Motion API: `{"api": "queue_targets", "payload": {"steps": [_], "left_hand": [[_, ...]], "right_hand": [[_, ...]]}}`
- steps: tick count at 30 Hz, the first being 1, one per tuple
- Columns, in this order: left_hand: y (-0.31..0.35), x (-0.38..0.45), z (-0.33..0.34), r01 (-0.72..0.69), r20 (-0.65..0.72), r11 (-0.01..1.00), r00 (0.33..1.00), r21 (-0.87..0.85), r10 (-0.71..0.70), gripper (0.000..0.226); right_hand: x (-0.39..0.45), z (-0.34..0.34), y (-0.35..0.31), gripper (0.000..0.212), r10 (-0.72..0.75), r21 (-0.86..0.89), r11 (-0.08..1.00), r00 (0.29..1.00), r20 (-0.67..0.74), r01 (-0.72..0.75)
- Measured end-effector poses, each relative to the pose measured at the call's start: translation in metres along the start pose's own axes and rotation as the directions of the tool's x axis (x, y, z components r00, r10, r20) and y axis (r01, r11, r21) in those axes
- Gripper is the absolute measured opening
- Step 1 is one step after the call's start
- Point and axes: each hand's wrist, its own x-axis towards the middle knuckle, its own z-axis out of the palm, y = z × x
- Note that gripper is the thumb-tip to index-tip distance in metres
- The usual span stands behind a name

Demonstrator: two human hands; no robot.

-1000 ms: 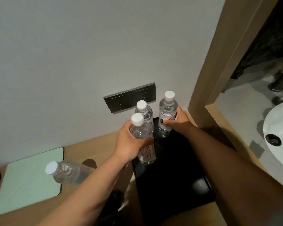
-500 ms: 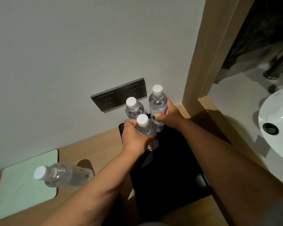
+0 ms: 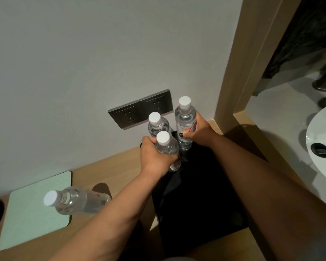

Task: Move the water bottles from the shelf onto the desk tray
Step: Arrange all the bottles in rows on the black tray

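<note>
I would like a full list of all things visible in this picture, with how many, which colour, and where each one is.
water bottles: 4, clear with white caps; one gripped in the left hand, one gripped in the right hand, one upright behind them by the wall, one at the left over the mat, support hidden
tray: 1, black, on the desk under the held bottles
mat: 1, pale green, on the desk at left
desk: 1, light wood
wall sockets: 2, grey, on the white wall
wooden frame: 1, light wood, right of the wall
basin: 1, white with dark drain, far right
left hand: 1, above the tray's far end
right hand: 1, near the tray's far right corner
</note>
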Motion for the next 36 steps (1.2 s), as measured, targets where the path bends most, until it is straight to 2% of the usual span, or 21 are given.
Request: {"api": "queue_targets", "payload": {"steps": [8,12,14,16,18,20,23,25,27,28,30,32,34,36], "left_hand": [[0.000,-0.002,-0.009,-0.015,0.100,1.000,0.995,0.017,0.013,0.066],[0.003,-0.010,-0.027,0.001,0.194,1.000,0.981,0.016,-0.004,0.072],[0.002,-0.018,-0.048,-0.004,0.196,1.000,0.981,-0.025,0.009,0.072],[-0.004,-0.028,-0.078,-0.017,0.146,0.994,0.989,-0.109,0.033,0.060],[-0.020,-0.038,-0.117,-0.076,0.037,0.981,0.996,-0.177,0.084,0.041],[-0.044,-0.048,-0.155,-0.165,-0.109,0.977,0.983,-0.137,0.150,0.030],[-0.082,-0.061,-0.201,-0.205,-0.278,0.978,0.941,-0.019,0.192,0.025],[-0.105,-0.066,-0.217,-0.196,-0.310,0.980,0.930,0.031,0.195,0.027],[-0.129,-0.065,-0.220,-0.161,-0.240,0.982,0.954,0.098,0.180,0.037],[-0.138,-0.064,-0.218,-0.141,-0.174,0.985,0.972,0.103,0.157,0.045],[-0.151,-0.061,-0.209,-0.096,-0.051,0.995,0.994,0.007,0.096,0.053],[-0.159,-0.060,-0.199,-0.097,-0.017,0.987,0.995,-0.126,0.095,0.041],[-0.169,-0.057,-0.195,-0.081,0.001,0.972,0.996,-0.221,0.084,0.036],[-0.182,-0.052,-0.196,-0.016,0.050,0.963,0.998,-0.269,0.030,0.050]], "right_hand": [[-0.002,-0.001,-0.005,0.079,0.002,-0.005,1.000,1.000,0.006,-0.002],[-0.007,-0.006,-0.009,0.078,0.090,-0.050,0.995,0.995,0.050,-0.087],[-0.012,-0.010,-0.007,0.085,0.129,-0.059,0.990,0.990,0.058,-0.125],[-0.022,-0.010,-0.007,0.097,0.154,-0.043,0.987,0.987,0.035,-0.152],[-0.041,-0.004,-0.014,0.093,0.159,-0.079,0.984,0.987,-0.035,-0.161],[-0.066,0.007,-0.020,0.078,0.153,-0.121,0.977,0.971,-0.184,-0.177],[-0.114,0.042,-0.025,0.054,0.164,-0.014,0.982,0.879,-0.448,-0.190],[-0.148,0.072,-0.033,0.047,0.123,0.064,0.992,0.824,-0.554,-0.105],[-0.180,0.098,-0.049,0.045,0.046,0.092,0.996,0.814,-0.579,0.009],[-0.193,0.108,-0.057,0.046,0.004,0.090,0.994,0.823,-0.568,0.057],[-0.212,0.124,-0.075,0.049,-0.074,0.067,0.990,0.856,-0.511,0.126],[-0.224,0.135,-0.093,0.049,-0.183,0.003,0.979,0.895,-0.407,0.202],[-0.234,0.146,-0.107,0.046,-0.271,-0.110,0.961,0.941,-0.205,0.253],[-0.242,0.160,-0.114,0.042,-0.275,-0.258,0.923,0.959,0.070,0.284]]}}
